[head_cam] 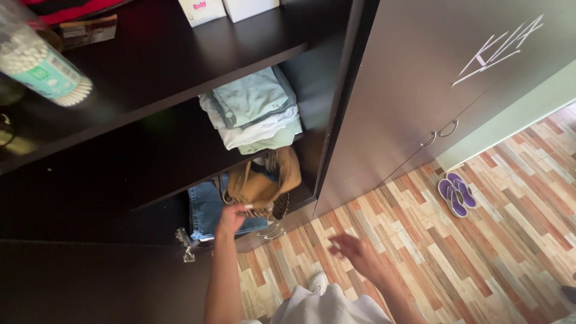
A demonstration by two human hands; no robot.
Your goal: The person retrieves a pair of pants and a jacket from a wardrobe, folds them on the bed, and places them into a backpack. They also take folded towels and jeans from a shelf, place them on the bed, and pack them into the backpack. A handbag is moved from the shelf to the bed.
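Dark wardrobe, lower shelf, near its right edge.
Left hand grasps tan bag, tilted, crumpled, long axis upright; right hand released.

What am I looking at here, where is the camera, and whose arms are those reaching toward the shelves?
There is no machine: the single picture comes from a camera worn on a person's head, looking down, so the two bare arms are the wearer's own. The left hand reaches into the lowest compartment of a dark open wardrobe, with its fingers at a tan bag resting beside folded blue jeans. The right hand hangs open and blurred over the striped wood-pattern floor, holding nothing. One shelf up lies a stack of folded pale clothes. Purple sandals sit by the closed doors.
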